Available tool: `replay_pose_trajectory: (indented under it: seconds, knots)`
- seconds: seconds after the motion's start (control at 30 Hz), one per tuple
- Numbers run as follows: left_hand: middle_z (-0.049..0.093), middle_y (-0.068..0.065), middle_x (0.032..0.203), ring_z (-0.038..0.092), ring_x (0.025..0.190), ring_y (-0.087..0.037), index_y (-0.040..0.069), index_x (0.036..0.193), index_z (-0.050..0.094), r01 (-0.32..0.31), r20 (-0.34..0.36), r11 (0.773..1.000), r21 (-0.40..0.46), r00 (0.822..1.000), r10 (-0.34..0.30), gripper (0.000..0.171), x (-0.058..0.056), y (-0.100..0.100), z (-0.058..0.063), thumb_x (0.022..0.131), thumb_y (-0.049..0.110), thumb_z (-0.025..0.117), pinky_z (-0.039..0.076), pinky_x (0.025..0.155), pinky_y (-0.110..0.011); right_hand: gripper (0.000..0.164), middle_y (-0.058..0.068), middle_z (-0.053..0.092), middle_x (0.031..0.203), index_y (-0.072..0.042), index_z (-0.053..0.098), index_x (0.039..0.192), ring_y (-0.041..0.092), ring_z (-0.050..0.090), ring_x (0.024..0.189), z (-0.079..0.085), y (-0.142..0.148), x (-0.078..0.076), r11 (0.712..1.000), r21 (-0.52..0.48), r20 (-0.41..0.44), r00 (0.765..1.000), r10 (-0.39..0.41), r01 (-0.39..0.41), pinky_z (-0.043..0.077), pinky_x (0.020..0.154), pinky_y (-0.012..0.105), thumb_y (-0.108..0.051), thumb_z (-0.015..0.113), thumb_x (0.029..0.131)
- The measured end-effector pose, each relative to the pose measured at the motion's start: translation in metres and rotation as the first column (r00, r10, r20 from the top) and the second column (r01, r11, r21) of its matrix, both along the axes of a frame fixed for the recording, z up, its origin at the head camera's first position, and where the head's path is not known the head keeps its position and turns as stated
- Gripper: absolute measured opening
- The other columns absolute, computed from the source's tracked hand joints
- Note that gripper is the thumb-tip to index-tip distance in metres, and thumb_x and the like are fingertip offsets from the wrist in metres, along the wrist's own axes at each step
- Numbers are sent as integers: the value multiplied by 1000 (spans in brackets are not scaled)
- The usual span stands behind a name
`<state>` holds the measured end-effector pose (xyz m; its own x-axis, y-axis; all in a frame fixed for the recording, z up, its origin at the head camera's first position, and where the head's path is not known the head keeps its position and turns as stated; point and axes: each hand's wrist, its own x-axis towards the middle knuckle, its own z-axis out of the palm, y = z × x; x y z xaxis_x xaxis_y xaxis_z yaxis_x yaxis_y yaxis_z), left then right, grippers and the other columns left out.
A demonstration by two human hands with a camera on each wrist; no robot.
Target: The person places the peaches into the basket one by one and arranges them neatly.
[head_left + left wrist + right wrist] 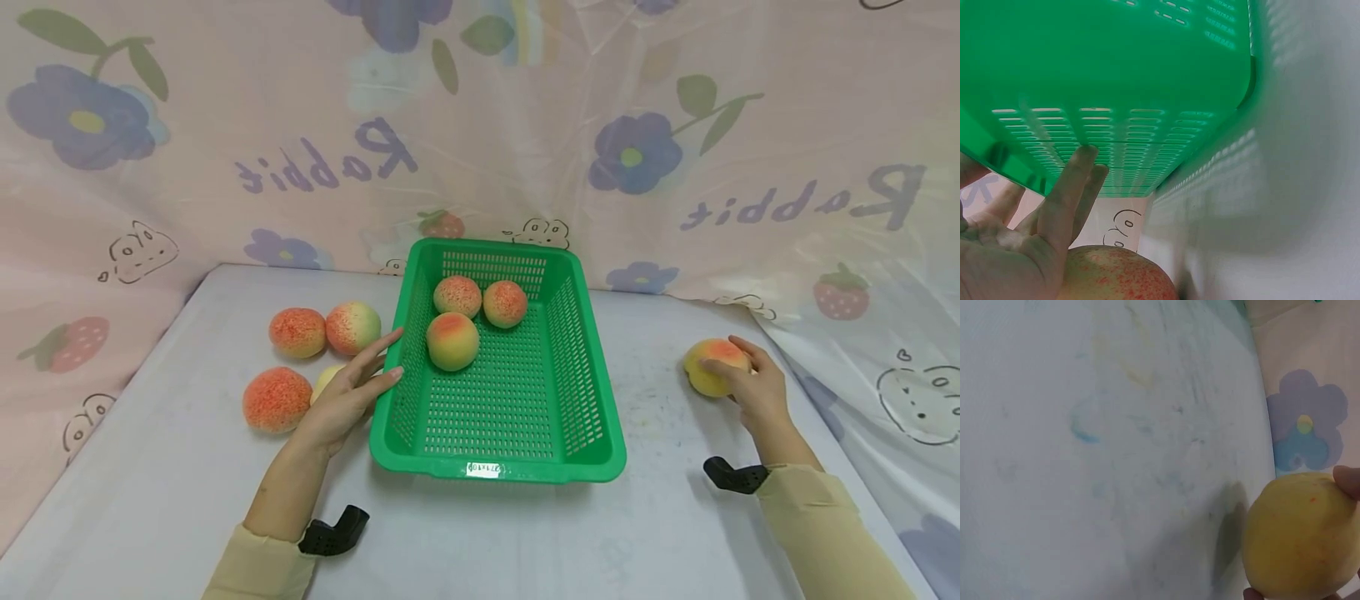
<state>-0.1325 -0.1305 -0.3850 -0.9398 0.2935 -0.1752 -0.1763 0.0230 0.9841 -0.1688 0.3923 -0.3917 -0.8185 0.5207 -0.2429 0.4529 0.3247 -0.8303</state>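
Observation:
Out to the right of the green basket [611, 417], my right hand [763, 396] grips a yellow peach [708, 377] with a red blush, thumb on one side and fingers on the other. The right wrist view shows that peach [1300, 540] large, with the fingertips at its edges. My left hand [333, 417] rests its fairly straight fingers against the basket's left side and rim. In the left wrist view, fingers [1066, 200] lie along the slotted outer wall [1141, 134]. Inside the basket, toward its back left, sit a yellow-red peach [452, 343] and two speckled ones [457, 297].
Left of the basket, several peaches lie on the white tabletop [165, 467]: a red-orange one [277, 400], another [297, 332], a red-green one [353, 327], and a yellow one [326, 379] partly behind my left hand. A printed cloth [510, 167] hangs behind the table.

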Motion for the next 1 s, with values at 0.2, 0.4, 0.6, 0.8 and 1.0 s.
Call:
replay_pose_trajectory:
  seconds: [0.2, 0.4, 0.6, 0.8, 1.0]
  knots:
    - [23, -16, 154, 36, 134, -34, 31, 152, 28, 1, 9, 1000, 5, 1000, -1, 59, 0, 0, 0, 99, 25, 54, 36, 100, -41, 89, 7, 26, 153, -36, 31, 149, 19, 35, 126, -11, 10, -9, 1000, 28, 19, 1000, 13, -14, 47, 67, 19, -45, 79, 76]
    - [25, -16, 153, 39, 132, -34, 31, 152, 28, 4, -3, 1000, 4, 1000, -4, 59, 0, 0, 0, 99, 26, 54, 41, 95, -35, 83, 12, 26, 153, -28, 31, 151, 22, 36, 124, 5, -12, -3, 998, 18, -31, 998, 61, -60, 44, 69, 13, -35, 76, 82]
    - [26, -16, 153, 39, 131, -33, 31, 152, 28, 10, -13, 1000, 6, 1000, -10, 59, 0, -1, -1, 99, 26, 54, 42, 93, -33, 77, 13, 26, 152, -23, 31, 151, 23, 36, 121, 21, -33, 5, 990, 50, -73, 988, 136, -132, 43, 68, 9, -31, 71, 87]
    - [25, -16, 153, 40, 131, -34, 31, 152, 28, 10, -10, 1000, 3, 1000, -9, 59, -1, -1, -2, 99, 26, 54, 42, 93, -35, 75, 13, 29, 150, -21, 34, 150, 15, 40, 112, 26, -42, 6, 976, 86, -130, 969, 208, -198, 44, 71, 8, -31, 72, 86]
    - [22, -17, 155, 38, 132, -35, 30, 152, 27, 14, -18, 1000, 6, 1000, -13, 59, -1, -1, -2, 99, 27, 54, 42, 93, -36, 74, 16, 27, 150, -20, 34, 150, 10, 42, 106, 36, -54, 5, 968, 95, -164, 956, 245, -232, 45, 70, 8, -28, 72, 86]
